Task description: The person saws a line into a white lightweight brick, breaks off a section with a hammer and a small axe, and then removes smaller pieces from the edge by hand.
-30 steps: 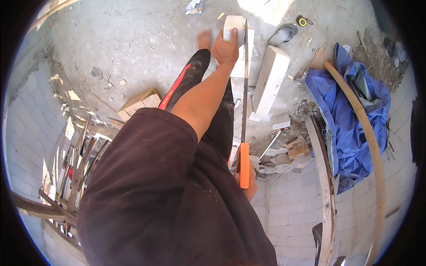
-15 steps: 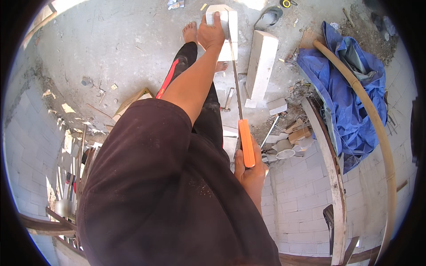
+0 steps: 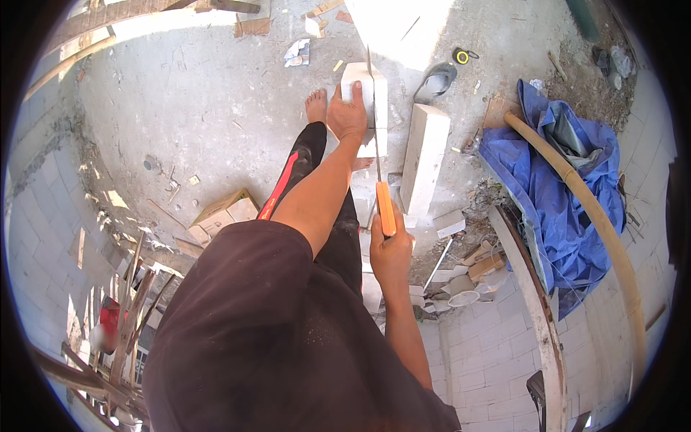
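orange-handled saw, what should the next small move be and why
Probably draw the saw back toward the body with the right hand: the blade runs along the white block, its tip past the far edge, which seems to leave length to pull, and the left hand rests on that block.

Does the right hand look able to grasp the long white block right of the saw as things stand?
Probably not: the right hand is closed around the orange handsaw handle, though the way to the long white block otherwise looks open.
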{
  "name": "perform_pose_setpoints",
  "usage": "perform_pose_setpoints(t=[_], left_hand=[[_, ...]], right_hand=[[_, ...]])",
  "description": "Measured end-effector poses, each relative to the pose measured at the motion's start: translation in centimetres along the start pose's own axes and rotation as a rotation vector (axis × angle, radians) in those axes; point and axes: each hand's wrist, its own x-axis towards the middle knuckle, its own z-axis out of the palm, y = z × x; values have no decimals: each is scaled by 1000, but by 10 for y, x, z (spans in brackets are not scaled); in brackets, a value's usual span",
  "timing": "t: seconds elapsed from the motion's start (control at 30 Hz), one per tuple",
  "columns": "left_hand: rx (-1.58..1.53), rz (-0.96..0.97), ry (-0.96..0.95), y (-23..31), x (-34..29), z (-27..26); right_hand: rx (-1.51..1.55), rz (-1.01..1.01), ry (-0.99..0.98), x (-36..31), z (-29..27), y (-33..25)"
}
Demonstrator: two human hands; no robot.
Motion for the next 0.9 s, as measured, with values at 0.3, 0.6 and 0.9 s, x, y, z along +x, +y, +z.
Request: perform_pose_setpoints(t=[0.3, 0.6, 0.9], left_hand=[[-62, 6, -131, 3, -1, -15], [-44, -139, -109, -1, 7, 9], [-8, -209, -162, -11, 0, 5]], right_hand=[[-68, -228, 178, -91, -20, -4], [36, -72, 150, -123, -40, -9], [-33, -114, 88, 41, 6, -29]])
